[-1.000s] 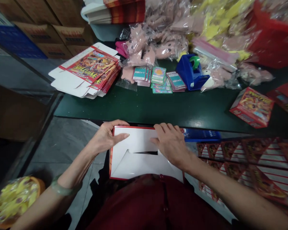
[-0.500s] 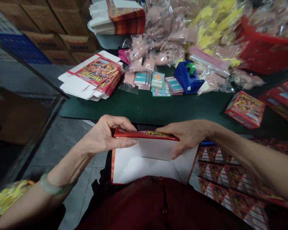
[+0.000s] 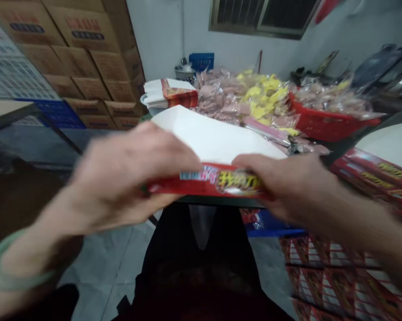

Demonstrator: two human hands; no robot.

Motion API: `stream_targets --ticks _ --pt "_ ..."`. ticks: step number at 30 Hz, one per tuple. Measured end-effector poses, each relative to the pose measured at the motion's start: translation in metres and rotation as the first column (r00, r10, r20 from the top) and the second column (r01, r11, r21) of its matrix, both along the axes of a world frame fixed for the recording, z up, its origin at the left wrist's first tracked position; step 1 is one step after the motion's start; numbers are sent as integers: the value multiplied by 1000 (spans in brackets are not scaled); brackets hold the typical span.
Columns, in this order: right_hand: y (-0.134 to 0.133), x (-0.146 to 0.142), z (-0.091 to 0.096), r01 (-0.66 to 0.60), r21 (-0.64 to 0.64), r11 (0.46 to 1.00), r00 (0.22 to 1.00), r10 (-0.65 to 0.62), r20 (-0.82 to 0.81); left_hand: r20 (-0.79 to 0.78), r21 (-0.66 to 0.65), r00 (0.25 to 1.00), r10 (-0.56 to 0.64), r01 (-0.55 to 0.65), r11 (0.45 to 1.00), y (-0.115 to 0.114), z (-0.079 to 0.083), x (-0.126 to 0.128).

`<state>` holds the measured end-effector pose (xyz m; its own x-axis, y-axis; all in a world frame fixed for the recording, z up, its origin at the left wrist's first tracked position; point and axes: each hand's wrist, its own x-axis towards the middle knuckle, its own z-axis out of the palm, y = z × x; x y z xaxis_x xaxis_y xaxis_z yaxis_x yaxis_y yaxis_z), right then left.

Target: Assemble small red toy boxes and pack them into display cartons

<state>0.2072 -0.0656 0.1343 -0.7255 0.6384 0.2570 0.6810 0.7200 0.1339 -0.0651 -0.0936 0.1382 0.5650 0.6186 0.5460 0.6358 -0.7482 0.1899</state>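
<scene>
A red cardboard box (image 3: 204, 180) with yellow lettering is held up in front of me, its large white flap (image 3: 217, 138) rising away behind the printed edge. My left hand (image 3: 137, 171), blurred by motion, grips the box's left end, with the thumb side over the top edge. On the right end, my right hand (image 3: 281, 178) is closed around the edge, fingers partly hidden. The inside of the box cannot be seen from here. A green bangle (image 3: 16, 263) is on my left wrist.
Bagged pink and yellow plush toys (image 3: 234, 96) are heaped on the table, beside a red basket (image 3: 334, 125). Flat cartons (image 3: 179, 96) are stacked at the back. More red boxes (image 3: 388, 178) lie at right. Brown cartons (image 3: 100, 67) stand at left; printed boxes fill the lower right.
The box has risen from my lap toward the camera and turned, so its white flap now stands up behind. Both hands moved with it. My view has tilted upward, showing the wall and window.
</scene>
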Motion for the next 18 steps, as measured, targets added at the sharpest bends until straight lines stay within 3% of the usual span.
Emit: stream_targets --ticks 1,2,5,7,9,13,16,18 --pt "0 -6 -23 49 58 997 997 -52 51 -107 118 991 -78 90 989 2 -19 1" --pt "0 -12 -48 77 77 994 991 -85 102 -180 188 981 -75 109 976 4 -40 1" --pt "1 -28 -114 30 -64 997 991 -21 136 -315 85 949 6 22 996 6 -106 -2" --pt "0 -32 -138 -8 -191 982 995 26 94 -351 -33 936 7 -19 999 3 -132 -4" --pt "-2 -33 -145 11 -240 971 999 2 54 -333 -70 942 53 -81 994 -1 -140 -4" --pt "3 -34 -142 122 -230 965 992 -108 71 -439 -97 874 209 -277 956 7 -132 13" --pt "11 -39 -144 119 -240 963 987 -89 134 -570 -168 802 177 -325 931 23 -132 28" --pt "13 -40 -141 107 -244 964 985 -69 159 -583 -181 801 135 -290 940 28 -132 33"
